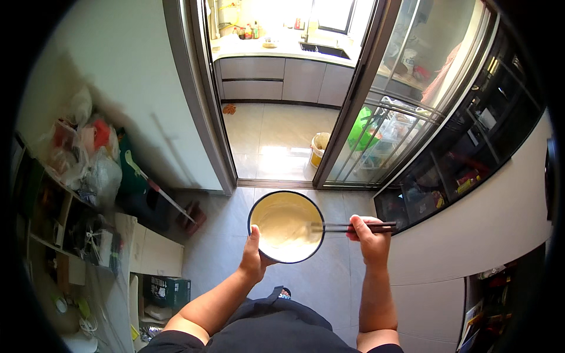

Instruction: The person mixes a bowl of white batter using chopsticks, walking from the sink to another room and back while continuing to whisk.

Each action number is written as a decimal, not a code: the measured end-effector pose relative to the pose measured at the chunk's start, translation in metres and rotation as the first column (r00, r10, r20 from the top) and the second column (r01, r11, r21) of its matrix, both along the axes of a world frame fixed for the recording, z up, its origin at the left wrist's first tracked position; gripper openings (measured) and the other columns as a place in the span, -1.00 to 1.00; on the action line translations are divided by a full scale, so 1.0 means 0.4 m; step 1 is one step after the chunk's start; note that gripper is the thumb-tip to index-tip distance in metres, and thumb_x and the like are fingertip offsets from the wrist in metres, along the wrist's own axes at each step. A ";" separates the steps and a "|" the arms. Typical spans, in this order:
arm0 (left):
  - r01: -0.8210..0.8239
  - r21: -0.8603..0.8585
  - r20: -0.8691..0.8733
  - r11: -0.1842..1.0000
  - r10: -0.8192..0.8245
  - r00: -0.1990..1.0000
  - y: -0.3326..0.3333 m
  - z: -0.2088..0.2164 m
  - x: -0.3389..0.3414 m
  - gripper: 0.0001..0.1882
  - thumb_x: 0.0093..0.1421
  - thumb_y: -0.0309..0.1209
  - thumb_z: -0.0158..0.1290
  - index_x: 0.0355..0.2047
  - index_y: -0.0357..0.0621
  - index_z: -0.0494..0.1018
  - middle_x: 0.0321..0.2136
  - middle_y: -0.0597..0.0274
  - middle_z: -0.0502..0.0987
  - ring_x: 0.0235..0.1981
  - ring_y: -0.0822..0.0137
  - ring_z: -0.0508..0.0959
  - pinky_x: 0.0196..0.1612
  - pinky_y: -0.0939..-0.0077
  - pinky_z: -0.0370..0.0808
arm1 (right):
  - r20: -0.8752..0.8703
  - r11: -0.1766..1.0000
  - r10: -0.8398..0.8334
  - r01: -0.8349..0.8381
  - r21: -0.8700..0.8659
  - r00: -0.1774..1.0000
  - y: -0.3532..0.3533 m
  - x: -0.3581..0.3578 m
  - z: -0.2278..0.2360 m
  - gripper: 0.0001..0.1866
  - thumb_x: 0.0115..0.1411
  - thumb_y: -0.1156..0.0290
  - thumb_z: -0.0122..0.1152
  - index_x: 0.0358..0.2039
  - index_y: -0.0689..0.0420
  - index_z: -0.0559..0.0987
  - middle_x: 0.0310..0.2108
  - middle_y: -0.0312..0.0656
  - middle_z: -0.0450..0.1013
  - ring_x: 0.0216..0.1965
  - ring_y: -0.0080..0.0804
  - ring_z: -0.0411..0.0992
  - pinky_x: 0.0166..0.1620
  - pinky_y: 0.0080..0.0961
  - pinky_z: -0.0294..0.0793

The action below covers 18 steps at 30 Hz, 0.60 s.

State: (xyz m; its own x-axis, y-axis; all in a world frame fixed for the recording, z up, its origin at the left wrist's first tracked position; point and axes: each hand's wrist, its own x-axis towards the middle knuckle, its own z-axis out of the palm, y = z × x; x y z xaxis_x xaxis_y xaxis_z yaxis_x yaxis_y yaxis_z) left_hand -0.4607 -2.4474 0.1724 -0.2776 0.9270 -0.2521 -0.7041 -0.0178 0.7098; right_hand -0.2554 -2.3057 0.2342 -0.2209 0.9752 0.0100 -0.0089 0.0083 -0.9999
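Observation:
A round bowl [253,203] with a dark rim and yellowish inside is held up in front of me. Pale, creamy batter [282,226] covers its bottom and part of its wall. My left hand [253,259] grips the bowl at its lower left, thumb over the rim and the other fingers hidden beneath. In my right hand [371,235] is a pair of dark chopsticks [338,227], closed in the fingers and lying nearly level. Their tips reach over the right rim into the batter, where they look blurred.
Ahead, a sliding-door frame [347,94] opens to a kitchen counter [282,50] with grey cabinets. Beyond the sill stands a yellow bucket [318,152]. Plastic bags [100,159] and a long-handled broom [159,191] are at left; a dark glass-fronted cabinet [465,159] curves along the right.

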 end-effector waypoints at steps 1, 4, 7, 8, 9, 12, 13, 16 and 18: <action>-0.011 -0.012 -0.006 1.000 0.011 1.000 0.018 0.000 0.018 -0.17 0.19 0.27 -0.24 0.22 -0.14 0.06 0.09 -0.01 0.34 0.04 0.13 0.46 -0.03 0.16 0.52 | -0.028 0.992 0.049 -0.046 0.120 0.998 0.001 -0.019 -0.016 -0.86 0.12 0.46 0.26 -0.45 0.30 0.60 -0.57 -0.19 0.51 -0.58 -0.52 0.46 -0.47 -0.63 0.50; -0.032 -0.007 0.035 0.999 0.032 0.999 0.063 -0.017 0.028 -0.19 0.21 0.25 -0.26 0.23 -0.13 0.05 0.09 0.00 0.34 0.05 0.12 0.44 0.01 0.18 0.48 | -0.065 0.956 0.275 -0.280 -0.085 0.959 0.011 -0.051 0.001 -0.88 0.12 0.49 0.25 -0.46 0.30 0.61 -0.55 -0.19 0.52 -0.58 -0.54 0.47 -0.47 -0.65 0.49; -0.035 -0.008 -0.005 0.999 0.035 0.999 0.091 -0.027 -0.026 -0.21 0.23 0.24 -0.30 0.24 -0.12 0.05 0.12 0.05 0.31 0.12 0.13 0.37 0.11 0.25 0.38 | 0.135 0.978 0.175 -0.156 -0.140 0.975 0.135 -0.020 0.006 -0.81 0.14 0.40 0.25 -0.53 0.26 0.58 -0.63 -0.24 0.47 -0.62 -0.53 0.46 -0.53 -0.64 0.48; -0.044 -0.025 -0.003 0.999 0.044 0.999 0.106 -0.028 -0.036 -0.21 0.24 0.24 -0.31 0.24 -0.13 0.06 0.12 0.04 0.31 0.11 0.12 0.38 0.11 0.25 0.38 | 0.138 0.995 0.062 -0.050 -0.086 0.988 0.152 -0.047 0.001 -0.84 0.14 0.43 0.25 -0.50 0.26 0.60 -0.62 -0.24 0.49 -0.59 -0.55 0.45 -0.49 -0.65 0.46; -0.047 -0.043 -0.003 0.998 0.047 0.999 0.128 -0.030 -0.042 -0.20 0.24 0.24 -0.32 0.24 -0.15 0.06 0.11 0.02 0.32 0.10 0.11 0.39 0.10 0.25 0.38 | 0.095 0.998 0.053 -0.056 0.031 0.994 0.161 -0.082 -0.031 -0.86 0.14 0.44 0.25 -0.49 0.26 0.60 -0.61 -0.24 0.49 -0.58 -0.57 0.45 -0.47 -0.65 0.45; -0.052 -0.040 0.026 0.998 0.053 0.998 0.205 -0.054 -0.100 -0.20 0.23 0.25 -0.32 0.23 -0.16 0.08 0.12 0.00 0.31 0.08 0.11 0.41 0.09 0.23 0.40 | -0.025 0.941 0.335 -0.336 -0.031 0.942 0.170 -0.194 -0.054 -0.89 0.12 0.47 0.26 -0.47 0.26 0.61 -0.59 -0.24 0.51 -0.56 -0.59 0.44 -0.44 -0.66 0.43; -0.058 -0.046 0.039 0.997 0.060 0.997 0.228 -0.060 -0.138 -0.19 0.23 0.25 -0.32 0.23 -0.15 0.08 0.12 0.01 0.31 0.09 0.12 0.41 0.08 0.23 0.40 | 0.023 0.940 0.314 -0.307 -0.145 0.949 0.209 -0.206 -0.054 -0.88 0.13 0.47 0.25 -0.48 0.26 0.61 -0.58 -0.22 0.51 -0.56 -0.56 0.46 -0.45 -0.64 0.47; -0.041 -0.066 -0.028 0.997 0.039 0.999 0.312 -0.068 -0.256 -0.16 0.21 0.29 -0.34 0.24 -0.15 0.06 0.12 0.03 0.31 0.09 0.15 0.41 0.02 0.21 0.46 | 0.062 0.993 0.104 -0.100 -0.063 0.993 0.340 -0.260 -0.073 -0.86 0.13 0.44 0.26 -0.47 0.26 0.61 -0.57 -0.21 0.50 -0.58 -0.54 0.48 -0.47 -0.64 0.51; -0.063 -0.070 -0.078 0.996 0.057 0.995 0.386 -0.076 -0.315 -0.15 0.21 0.30 -0.35 0.24 -0.15 0.05 0.12 0.03 0.31 0.08 0.15 0.42 0.00 0.21 0.48 | 0.020 0.985 0.006 -0.010 0.171 1.000 0.373 -0.380 -0.102 -0.88 0.15 0.48 0.24 -0.45 0.27 0.60 -0.56 -0.20 0.51 -0.56 -0.53 0.48 -0.45 -0.64 0.52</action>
